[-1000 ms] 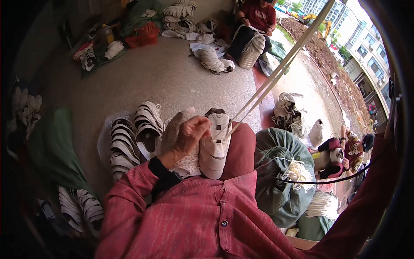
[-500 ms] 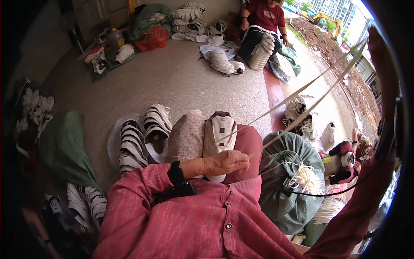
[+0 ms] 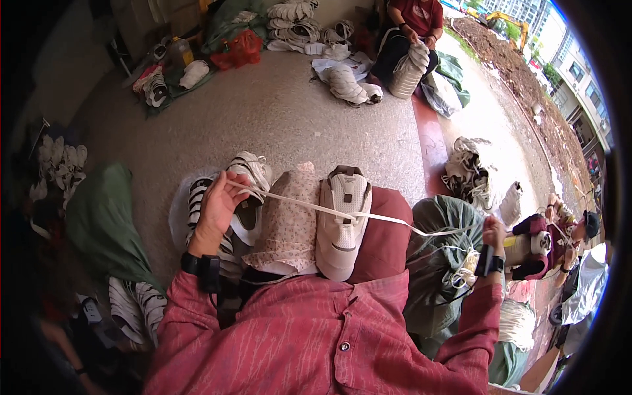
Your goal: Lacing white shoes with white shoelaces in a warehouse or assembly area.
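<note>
A cream shoe upper rests on my lap, its toe toward me, beside a flower-patterned cloth. A flat white shoelace runs through the upper near its tongue end and stretches out to both sides. On the left, my left hand is raised above the stacked uppers, its fingers curled round one part of the lace. Over on the right, my right hand is closed on the lace's other part, in front of a green sack.
Stacked striped uppers stand left of my knees. White lace bundles lie at the right, near a pile of uppers. A green bag stands left. A seated person handles uppers at the back; another person sits right.
My right hand has come down from high on the right to beside my knee. My left hand has moved from near the upper out to the left. The lace now spreads sideways.
</note>
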A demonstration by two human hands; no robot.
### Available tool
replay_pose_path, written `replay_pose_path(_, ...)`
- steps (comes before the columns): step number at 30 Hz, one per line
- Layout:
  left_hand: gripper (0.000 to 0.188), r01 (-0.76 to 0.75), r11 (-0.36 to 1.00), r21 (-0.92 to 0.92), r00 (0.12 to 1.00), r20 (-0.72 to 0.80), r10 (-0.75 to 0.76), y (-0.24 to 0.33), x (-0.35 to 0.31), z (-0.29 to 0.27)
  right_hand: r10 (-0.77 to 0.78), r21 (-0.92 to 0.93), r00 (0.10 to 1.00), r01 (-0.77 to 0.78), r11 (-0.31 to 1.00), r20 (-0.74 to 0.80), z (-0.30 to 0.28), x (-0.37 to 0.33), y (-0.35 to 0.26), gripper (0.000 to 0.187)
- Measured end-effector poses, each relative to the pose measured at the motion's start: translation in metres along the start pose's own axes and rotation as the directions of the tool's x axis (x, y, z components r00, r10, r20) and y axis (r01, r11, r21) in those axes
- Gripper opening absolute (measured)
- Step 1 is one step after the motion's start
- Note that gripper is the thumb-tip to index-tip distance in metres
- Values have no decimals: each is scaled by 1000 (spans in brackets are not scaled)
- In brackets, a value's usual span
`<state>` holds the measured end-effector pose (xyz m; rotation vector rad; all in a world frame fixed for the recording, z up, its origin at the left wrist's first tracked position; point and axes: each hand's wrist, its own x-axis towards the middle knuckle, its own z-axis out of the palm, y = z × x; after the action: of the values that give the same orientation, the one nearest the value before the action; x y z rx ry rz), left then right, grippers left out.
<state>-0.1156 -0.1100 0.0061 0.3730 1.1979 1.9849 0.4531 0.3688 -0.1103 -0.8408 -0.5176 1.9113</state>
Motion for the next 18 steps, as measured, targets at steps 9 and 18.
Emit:
replay_pose_path(9, 17, -522, 303, 797, 852, 467, 237, -32, 4, 71, -50, -829, 885, 451, 332, 462, 244, -162, 169, 12)
replay_pose_path(18, 9, -830, 212, 515, 539, 839, 72, -98, 24, 177, 298, -846, 795, 465, 260, 529, 254, -187, 177, 14)
